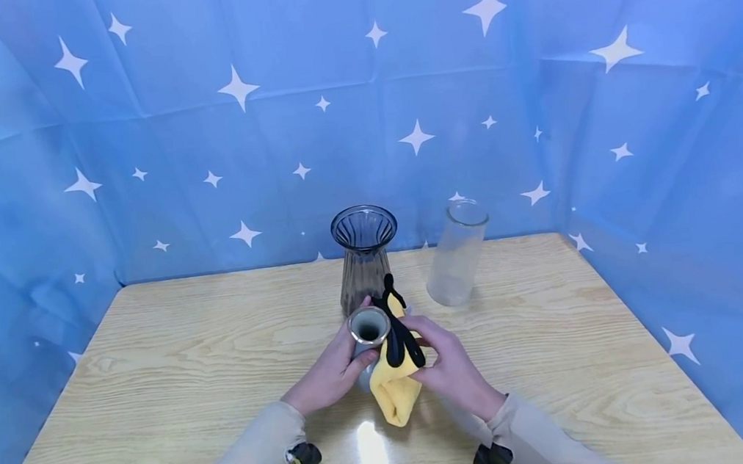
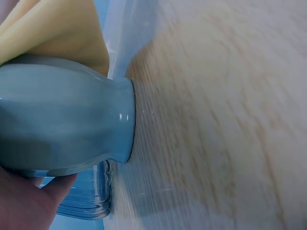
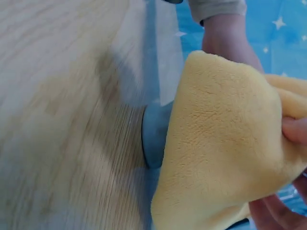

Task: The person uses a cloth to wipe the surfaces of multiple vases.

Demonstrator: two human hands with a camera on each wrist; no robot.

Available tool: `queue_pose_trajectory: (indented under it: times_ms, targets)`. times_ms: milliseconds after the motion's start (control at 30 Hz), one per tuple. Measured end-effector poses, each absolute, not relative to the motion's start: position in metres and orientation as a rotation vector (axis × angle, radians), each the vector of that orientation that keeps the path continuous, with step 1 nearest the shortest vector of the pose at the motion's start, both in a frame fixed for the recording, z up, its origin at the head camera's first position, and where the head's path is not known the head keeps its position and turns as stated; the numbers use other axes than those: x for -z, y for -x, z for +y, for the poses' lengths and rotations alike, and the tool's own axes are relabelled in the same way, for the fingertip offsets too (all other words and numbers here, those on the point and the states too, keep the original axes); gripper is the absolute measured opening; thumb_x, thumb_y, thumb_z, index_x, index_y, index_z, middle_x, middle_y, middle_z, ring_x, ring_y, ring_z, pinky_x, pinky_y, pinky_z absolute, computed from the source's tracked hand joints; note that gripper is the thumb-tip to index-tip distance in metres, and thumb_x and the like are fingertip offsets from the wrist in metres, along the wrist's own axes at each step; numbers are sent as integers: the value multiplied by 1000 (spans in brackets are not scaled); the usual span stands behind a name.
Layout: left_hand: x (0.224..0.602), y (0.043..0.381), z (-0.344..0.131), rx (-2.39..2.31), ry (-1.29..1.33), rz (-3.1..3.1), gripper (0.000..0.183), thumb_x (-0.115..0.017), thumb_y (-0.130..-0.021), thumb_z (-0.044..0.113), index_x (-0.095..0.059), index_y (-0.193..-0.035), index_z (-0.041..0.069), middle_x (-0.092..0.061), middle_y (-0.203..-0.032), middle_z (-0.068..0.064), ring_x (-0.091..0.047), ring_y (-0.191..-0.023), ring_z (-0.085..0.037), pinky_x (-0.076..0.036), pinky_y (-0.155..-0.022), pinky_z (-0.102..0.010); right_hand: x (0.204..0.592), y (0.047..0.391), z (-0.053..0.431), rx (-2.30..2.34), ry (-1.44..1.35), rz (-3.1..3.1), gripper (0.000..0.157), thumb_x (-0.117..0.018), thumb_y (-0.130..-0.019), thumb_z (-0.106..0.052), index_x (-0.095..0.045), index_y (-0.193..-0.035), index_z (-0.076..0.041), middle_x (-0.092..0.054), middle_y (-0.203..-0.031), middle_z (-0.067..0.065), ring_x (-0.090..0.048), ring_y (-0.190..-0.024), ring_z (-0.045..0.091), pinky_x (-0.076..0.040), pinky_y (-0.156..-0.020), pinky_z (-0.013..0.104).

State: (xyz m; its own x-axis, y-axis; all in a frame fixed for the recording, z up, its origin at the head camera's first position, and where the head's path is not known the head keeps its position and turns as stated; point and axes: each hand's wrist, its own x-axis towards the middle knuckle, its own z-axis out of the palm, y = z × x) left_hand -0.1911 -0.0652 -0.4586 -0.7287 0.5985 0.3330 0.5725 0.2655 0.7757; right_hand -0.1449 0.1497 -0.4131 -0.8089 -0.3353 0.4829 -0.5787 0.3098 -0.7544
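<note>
A blue-grey ceramic vase (image 1: 369, 325) with a round mouth stands upright on the table, seen from above in the head view. My left hand (image 1: 334, 371) grips it from the left, thumb toward the front. In the left wrist view the vase's glossy body (image 2: 67, 117) narrows to a foot that meets the tabletop. My right hand (image 1: 449, 361) holds a yellow cloth (image 1: 395, 392) with black trim against the vase's right side. The fuzzy cloth (image 3: 216, 139) covers most of the vase in the right wrist view, and some right fingers are hidden behind it.
Just behind the vase stands a ribbed, dark-tinted glass vase (image 1: 365, 251). A clear, frosted-looking glass cylinder vase (image 1: 457, 261) is farther right. The wood-grain table (image 1: 220, 326) ends at a blue star-patterned curtain (image 1: 297, 61) at the back and sides.
</note>
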Motion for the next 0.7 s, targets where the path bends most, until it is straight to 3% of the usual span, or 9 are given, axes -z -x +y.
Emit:
queue_pose_trajectory:
  times_ms: [100,233,400,600,700]
  targets:
    - [458,191,-65,-1498,-1153,2483,74,-51,-100,23,-3,-156,18,-7,-161,-1,-16,-143,-21,-20,-114,-48,413,145,150,-1636,-823,-2356,60,-78,-71,13,-57,-125,-3,-56,-127,11,-46,-124,27,-50,-91,47]
    - [457,191,-67,-1495,-1146,2482,74,-51,-100,23,-3,-156,18,-8,-161,-1,-16,-143,-20,-20,-114,-47,422,154,157,-1915,-872,-2399,62,-72,-82,1,-47,-138,-10,-47,-138,7,-38,-131,27,-36,-103,52]
    - [457,191,-68,-1496,-1145,2486,72,-51,-101,18,-5,-156,19,-9,-160,1,-16,-143,-20,-19,-114,-46,423,160,158,-2179,-842,-2414,63,-70,-85,-7,-38,-139,-7,-41,-140,14,-31,-133,33,-23,-108,59]
    - [458,192,-64,-1479,-1176,2519,70,-49,-101,11,-7,-156,15,-9,-161,0,-16,-143,-20,-20,-114,-45,430,163,141,-1841,-782,-2544,93,-88,-71,-16,-26,-141,-8,-41,-139,12,-40,-129,29,-32,-106,51]
    - [459,193,-63,-1478,-1189,2529,70,-50,-101,11,-7,-156,13,-10,-160,-2,-17,-143,-21,-21,-114,-46,433,161,136,-1691,-779,-2515,99,-91,-67,-17,-26,-141,-9,-46,-135,12,-48,-122,26,-38,-104,44]
